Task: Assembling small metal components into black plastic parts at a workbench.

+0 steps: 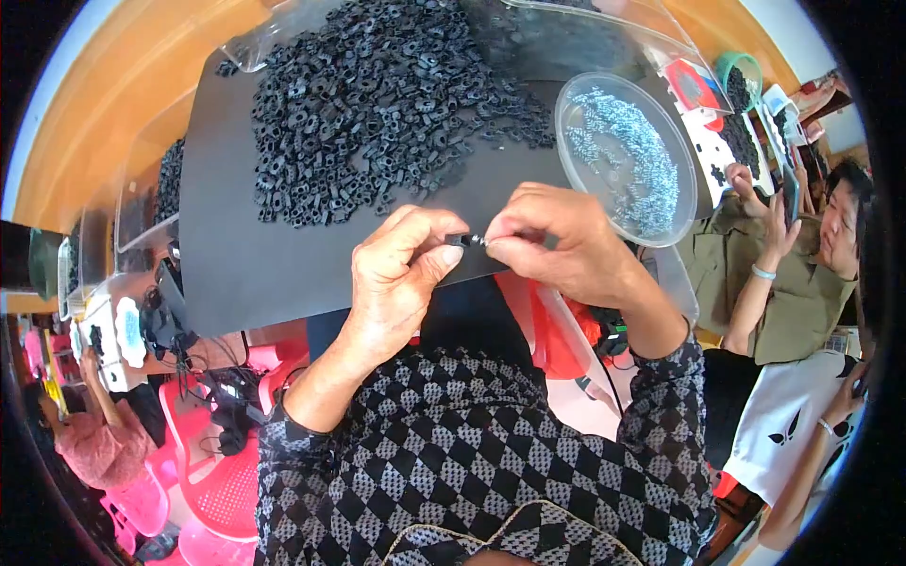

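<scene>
Between thumb and fingers, my left hand (401, 269) pinches a small black plastic part (460, 241) by its end. My right hand (557, 241) is closed in a pinch on a tiny silvery spring (478, 241), which meets the black part's right end. Whether the spring sits inside the part or only touches it, I cannot tell. Both hands are over the near edge of a dark grey work mat (236, 274). Beyond them spreads a big heap of similar black plastic parts (368, 104). Right of the heap, a round clear tray (578, 193) holds many small shiny springs (651, 170).
Clear plastic bins (146, 222) stand at the left. A person in an olive top (793, 283) sits at the right, holding a phone (791, 193). Pink chairs (222, 481) and another person in a pink top (104, 443) are at the lower left. A green basket (741, 71) stands far right.
</scene>
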`<state>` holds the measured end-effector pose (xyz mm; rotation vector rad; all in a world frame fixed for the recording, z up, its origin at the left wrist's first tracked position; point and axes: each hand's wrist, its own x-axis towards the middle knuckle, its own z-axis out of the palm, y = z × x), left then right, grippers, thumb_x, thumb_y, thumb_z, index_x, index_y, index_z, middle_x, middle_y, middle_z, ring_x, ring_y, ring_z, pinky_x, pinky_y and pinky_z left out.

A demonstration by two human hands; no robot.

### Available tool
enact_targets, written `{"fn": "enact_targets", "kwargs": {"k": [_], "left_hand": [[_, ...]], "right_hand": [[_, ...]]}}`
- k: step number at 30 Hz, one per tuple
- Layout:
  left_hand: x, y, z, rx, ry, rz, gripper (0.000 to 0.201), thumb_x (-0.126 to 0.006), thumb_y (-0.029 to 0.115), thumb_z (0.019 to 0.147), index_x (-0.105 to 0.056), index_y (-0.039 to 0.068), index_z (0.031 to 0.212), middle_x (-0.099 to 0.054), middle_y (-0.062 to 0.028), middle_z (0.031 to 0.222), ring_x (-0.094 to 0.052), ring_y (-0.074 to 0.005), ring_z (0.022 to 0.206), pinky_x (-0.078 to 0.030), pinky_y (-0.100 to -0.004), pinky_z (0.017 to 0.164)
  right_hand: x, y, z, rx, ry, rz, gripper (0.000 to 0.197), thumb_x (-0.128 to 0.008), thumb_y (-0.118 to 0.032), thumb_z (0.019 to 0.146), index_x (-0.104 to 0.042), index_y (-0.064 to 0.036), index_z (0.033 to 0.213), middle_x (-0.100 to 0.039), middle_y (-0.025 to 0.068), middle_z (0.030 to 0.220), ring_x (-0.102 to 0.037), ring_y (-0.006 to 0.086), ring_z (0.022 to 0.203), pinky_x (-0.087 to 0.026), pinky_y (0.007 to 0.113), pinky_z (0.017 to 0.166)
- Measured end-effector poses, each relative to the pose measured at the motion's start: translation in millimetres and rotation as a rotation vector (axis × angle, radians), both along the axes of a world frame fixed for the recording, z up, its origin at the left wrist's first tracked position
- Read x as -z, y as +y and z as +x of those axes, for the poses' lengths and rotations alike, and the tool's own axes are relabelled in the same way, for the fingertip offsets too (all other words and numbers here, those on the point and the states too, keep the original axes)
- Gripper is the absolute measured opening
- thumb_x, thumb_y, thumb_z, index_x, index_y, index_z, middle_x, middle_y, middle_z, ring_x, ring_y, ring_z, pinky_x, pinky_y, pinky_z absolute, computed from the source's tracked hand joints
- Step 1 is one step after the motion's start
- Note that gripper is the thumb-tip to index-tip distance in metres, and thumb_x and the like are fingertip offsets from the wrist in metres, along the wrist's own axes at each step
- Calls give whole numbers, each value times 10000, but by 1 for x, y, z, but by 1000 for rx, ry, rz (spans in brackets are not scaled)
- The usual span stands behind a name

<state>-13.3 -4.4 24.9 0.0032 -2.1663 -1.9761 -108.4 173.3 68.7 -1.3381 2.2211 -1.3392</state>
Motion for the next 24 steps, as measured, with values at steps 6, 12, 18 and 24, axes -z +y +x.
{"fn": "enact_targets", "kwargs": {"k": [6, 12, 18, 24], "left_hand": [[-4, -2, 9, -59, 117, -190, 215, -641, -71, 762, -635, 19, 957, -583, -66, 839, -568, -159, 747, -466, -259, 672], [5, -2, 15, -41, 157, -136, 133, -673, 19, 797, -662, -21, 923, -615, -70, 875, -595, -142, 759, -492, -240, 662], [21, -3, 22, -9, -122, 546, 177, -676, 18, 808, -653, -27, 977, -643, -62, 881, -605, -117, 746, -492, -227, 664], [20, -4, 22, -79, -78, 540, 175, -670, 5, 805, -644, -37, 972, -656, -95, 870, -618, -131, 704, -526, -243, 646]], "right_hand": [[3, -11, 8, 10, -190, 75, 80, -655, -67, 782, -624, 7, 785, -592, 65, 699, -552, 142, 645, -433, 277, 581], [13, -15, 14, 57, -421, 66, 153, -673, -125, 813, -618, 13, 779, -576, 26, 660, -517, 68, 625, -421, 247, 551], [28, -21, 17, 188, -547, 52, 235, -647, -208, 848, -615, 8, 761, -573, 27, 655, -518, 83, 612, -425, 263, 549], [54, -21, -37, 525, 583, 26, 98, -639, -45, 727, -613, -48, 821, -573, 108, 759, -554, 299, 740, -449, 430, 634]]}}
